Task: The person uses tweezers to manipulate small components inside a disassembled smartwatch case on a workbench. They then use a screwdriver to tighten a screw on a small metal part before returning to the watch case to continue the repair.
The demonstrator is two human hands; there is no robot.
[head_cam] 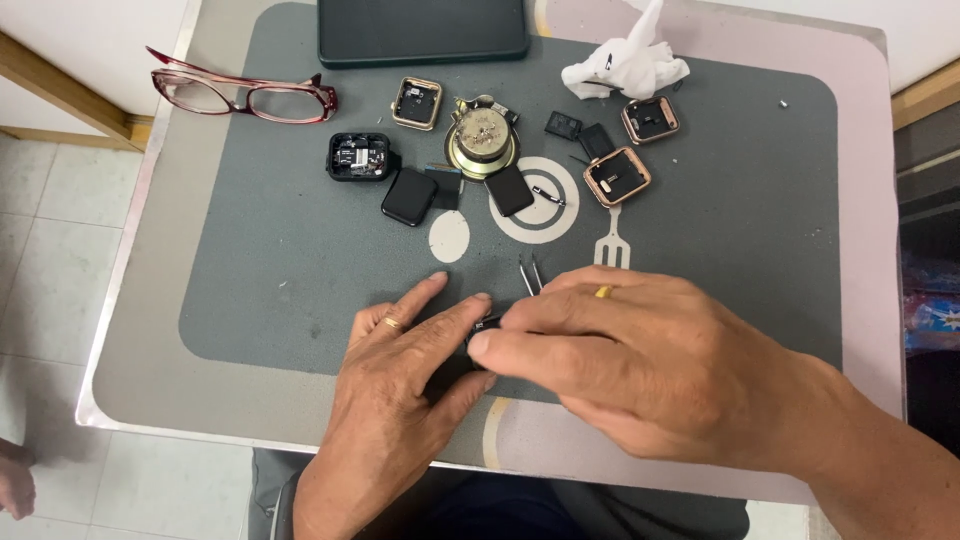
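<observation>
covering small dark part (483, 328), left hand (400, 385), right hand (620, 355)

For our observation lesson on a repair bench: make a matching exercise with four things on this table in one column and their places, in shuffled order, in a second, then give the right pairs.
Things
1. red-framed glasses
2. crumpled white tissue
3. dark tablet
4. tweezers

Places
A. just beyond the person's fingers, tips pointing away
B. far left, half off the grey mat
C. top edge, centre
D. far right of centre, above two gold-rimmed watch cases

Pairs: 1-B, 2-D, 3-C, 4-A
</observation>
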